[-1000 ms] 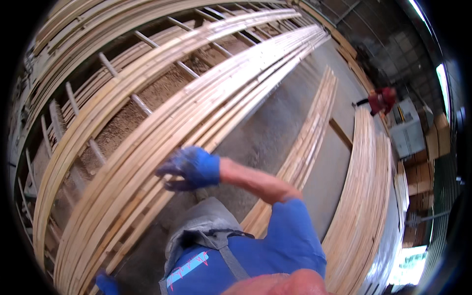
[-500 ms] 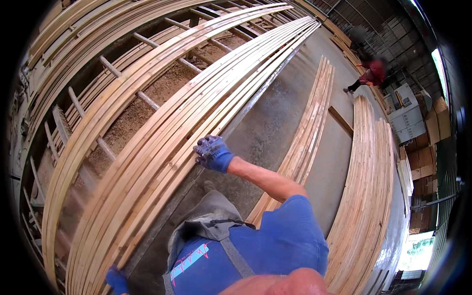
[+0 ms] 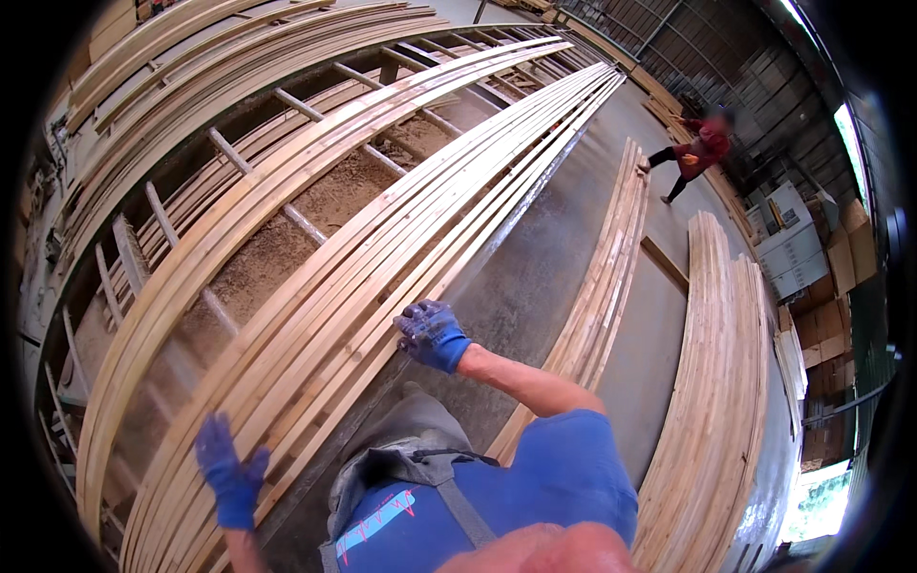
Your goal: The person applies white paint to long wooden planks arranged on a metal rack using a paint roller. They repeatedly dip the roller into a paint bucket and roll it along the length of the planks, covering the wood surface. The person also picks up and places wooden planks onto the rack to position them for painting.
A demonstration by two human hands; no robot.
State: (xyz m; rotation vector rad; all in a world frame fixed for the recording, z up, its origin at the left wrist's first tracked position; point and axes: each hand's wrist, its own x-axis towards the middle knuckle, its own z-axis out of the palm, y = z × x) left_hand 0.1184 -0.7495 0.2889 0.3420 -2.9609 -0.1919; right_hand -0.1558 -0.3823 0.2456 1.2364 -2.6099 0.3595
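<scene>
Long, pale wooden boards (image 3: 396,239) lie side by side on a rack, running from near left to far middle. My left hand (image 3: 229,470), in a blue work glove, lies over the near part of these boards with fingers stretched and thumb apart. Farther along, at the edge closest to my body, my right hand (image 3: 433,334) curls its gloved fingers over the outermost wooden board (image 3: 358,368). My right fingertips are partly hidden by the glove's back.
Another strip of boards (image 3: 239,220) rests across the metal rollers (image 3: 306,225), with sawdust (image 3: 267,272) beneath. Right of me, a narrow board stack (image 3: 602,267) and a wider board stack (image 3: 707,382) lie along the concrete floor. A person in red (image 3: 702,148) stands beyond them.
My left hand has risen from the near lower edge onto the boards, its fingers spread. My right hand has shifted slightly in view. The person in red has stepped toward the narrow stack.
</scene>
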